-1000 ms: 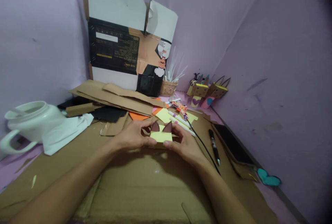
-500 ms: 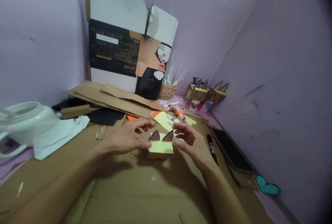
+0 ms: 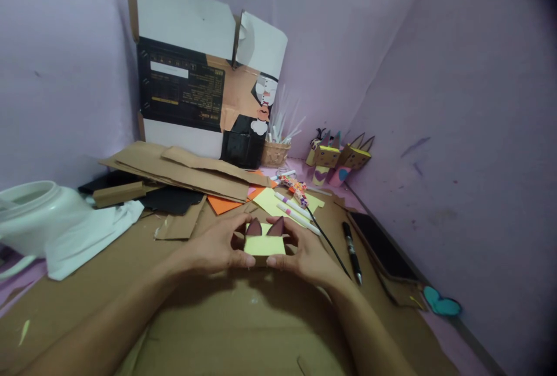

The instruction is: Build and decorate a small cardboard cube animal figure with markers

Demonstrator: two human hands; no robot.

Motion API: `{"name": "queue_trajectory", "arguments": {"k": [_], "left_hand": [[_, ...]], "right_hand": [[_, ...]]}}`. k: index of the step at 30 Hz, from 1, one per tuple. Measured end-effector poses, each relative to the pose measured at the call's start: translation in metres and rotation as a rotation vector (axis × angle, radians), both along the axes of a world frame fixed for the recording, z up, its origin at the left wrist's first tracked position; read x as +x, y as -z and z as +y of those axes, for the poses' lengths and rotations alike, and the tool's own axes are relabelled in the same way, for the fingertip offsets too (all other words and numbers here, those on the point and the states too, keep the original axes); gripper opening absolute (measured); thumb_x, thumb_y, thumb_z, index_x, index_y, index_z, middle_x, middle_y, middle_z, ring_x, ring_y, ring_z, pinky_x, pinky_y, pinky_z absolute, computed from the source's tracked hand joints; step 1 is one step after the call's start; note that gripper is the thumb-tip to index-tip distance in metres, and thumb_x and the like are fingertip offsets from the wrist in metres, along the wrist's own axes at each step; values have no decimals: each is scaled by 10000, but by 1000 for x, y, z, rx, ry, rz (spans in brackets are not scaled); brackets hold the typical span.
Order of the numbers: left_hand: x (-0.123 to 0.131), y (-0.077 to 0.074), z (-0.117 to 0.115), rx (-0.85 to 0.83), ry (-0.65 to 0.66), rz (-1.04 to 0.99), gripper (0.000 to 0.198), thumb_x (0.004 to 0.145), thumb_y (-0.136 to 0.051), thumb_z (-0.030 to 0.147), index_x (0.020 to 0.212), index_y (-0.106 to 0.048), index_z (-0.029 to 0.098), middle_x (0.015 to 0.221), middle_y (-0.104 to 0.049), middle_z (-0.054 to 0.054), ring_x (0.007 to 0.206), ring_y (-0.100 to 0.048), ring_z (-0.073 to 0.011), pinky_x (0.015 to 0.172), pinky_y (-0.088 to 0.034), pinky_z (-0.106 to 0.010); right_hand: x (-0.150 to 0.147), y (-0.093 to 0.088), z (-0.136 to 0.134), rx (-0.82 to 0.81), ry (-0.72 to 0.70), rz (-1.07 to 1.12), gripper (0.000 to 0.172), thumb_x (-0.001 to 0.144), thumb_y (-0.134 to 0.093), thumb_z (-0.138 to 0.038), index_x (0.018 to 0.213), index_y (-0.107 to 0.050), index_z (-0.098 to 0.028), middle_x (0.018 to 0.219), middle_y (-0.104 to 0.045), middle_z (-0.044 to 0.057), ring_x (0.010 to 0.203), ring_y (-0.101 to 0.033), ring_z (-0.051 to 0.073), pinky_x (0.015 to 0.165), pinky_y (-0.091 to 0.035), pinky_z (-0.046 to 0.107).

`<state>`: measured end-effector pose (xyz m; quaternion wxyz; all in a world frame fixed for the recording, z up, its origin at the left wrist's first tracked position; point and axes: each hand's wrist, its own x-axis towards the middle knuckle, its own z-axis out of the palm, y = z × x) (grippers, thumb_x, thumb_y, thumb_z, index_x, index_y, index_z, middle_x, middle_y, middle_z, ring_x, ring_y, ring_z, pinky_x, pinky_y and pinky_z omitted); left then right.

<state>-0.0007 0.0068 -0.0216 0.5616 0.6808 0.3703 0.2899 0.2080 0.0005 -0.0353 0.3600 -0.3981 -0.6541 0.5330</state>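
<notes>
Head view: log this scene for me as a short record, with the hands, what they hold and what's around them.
Left hand: grips box at its left side
Right hand: grips box at its right side
Box: yellow top, two dark ears
Beyond hands: markers, yellow paper
Right: pen, phone
Far left: white pot

Dim, soft light, with the right edge blackened.

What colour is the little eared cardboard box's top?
The box's top is pale yellow, clearest in the head view.
</notes>
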Motion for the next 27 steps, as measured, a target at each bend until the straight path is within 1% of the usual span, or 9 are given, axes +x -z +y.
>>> {"name": "queue_trajectory", "arguments": {"k": [3, 5, 8, 10, 13, 16, 20, 24, 27], "left_hand": [[2, 0, 3, -2, 8, -81, 529, 633, -734, 248, 1124, -555, 164, 1059, -611, -68, 959, -589, -249, 817, -476, -365], [2, 1, 4, -27, 16, -172, 577, 660, -724, 276, 1194, -527, 180, 1126, -619, -75, 1025, -578, -262, 880, -449, -387], [3, 3, 4, -44, -37, -266, 671, 663, -730, 276, 1275, -470, 179, 1198, -608, -97, 1082, -562, -274, 927, -423, -402], [4, 5, 5, -30, -42, -259, 682, 666, -730, 272, 1286, -469, 159, 1214, -602, -114, 1078, -565, -284, 919, -428, -406], [4, 8, 6, -13, 9, -242, 652, 681, -717, 289, 1274, -492, 138, 1223, -594, -131, 1074, -562, -301, 902, -439, -415], [4, 9, 7, 6, -5, -232, 622, 666, -731, 318, 1228, -531, 141, 1188, -610, -127, 1053, -570, -305, 886, -449, -410], [6, 10, 7, 11, -49, -240, 638, 650, -749, 362, 1218, -543, 158, 1161, -631, -115, 1046, -576, -306, 914, -431, -418], [8, 6, 5, -41, -96, -293, 663, 642, -757, 407, 1215, -555, 142, 1162, -640, -134, 1075, -566, -323, 942, -413, -447], [8, 3, 4, -70, -106, -321, 628, 665, -745, 412, 1198, -576, 125, 1146, -652, -138, 1084, -563, -323, 969, -398, -463]], "right_hand": [[-5, 1, 1, 12, 63, 60, 558, 593, -796, -293, 1093, -566, -203, 1007, -653, 63, 904, -619, 248, 797, -490, 381], [-6, 2, 3, 45, 96, 121, 558, 603, -781, -294, 1111, -567, -208, 1032, -654, 68, 934, -614, 252, 819, -477, 379], [-8, 2, 4, 65, 113, 166, 532, 611, -768, -278, 1103, -580, -209, 1040, -658, 65, 938, -608, 244, 824, -467, 364], [-9, 2, 4, 46, 130, 166, 518, 587, -780, -266, 1066, -597, -197, 1033, -662, 69, 911, -609, 240, 810, -467, 361], [-11, 0, 2, 3, 169, 153, 519, 526, -806, -240, 1006, -617, -192, 1011, -675, 67, 897, -613, 246, 803, -475, 368], [-13, -1, 2, -19, 196, 145, 530, 495, -812, -191, 989, -620, -203, 1002, -687, 54, 903, -622, 252, 814, -481, 379], [-13, 4, 4, -8, 159, 202, 526, 525, -800, -200, 1015, -608, -206, 1019, -687, 59, 937, -630, 265, 827, -481, 387], [-11, 9, 7, 1, 100, 284, 685, 528, -812, -240, 1158, -542, -224, 1162, -633, 85, 1047, -598, 285, 876, -469, 411], [-11, 10, 8, 20, 94, 283, 635, 583, -793, -302, 1161, -551, -205, 1172, -631, 107, 1094, -579, 301, 907, -455, 432]]}}
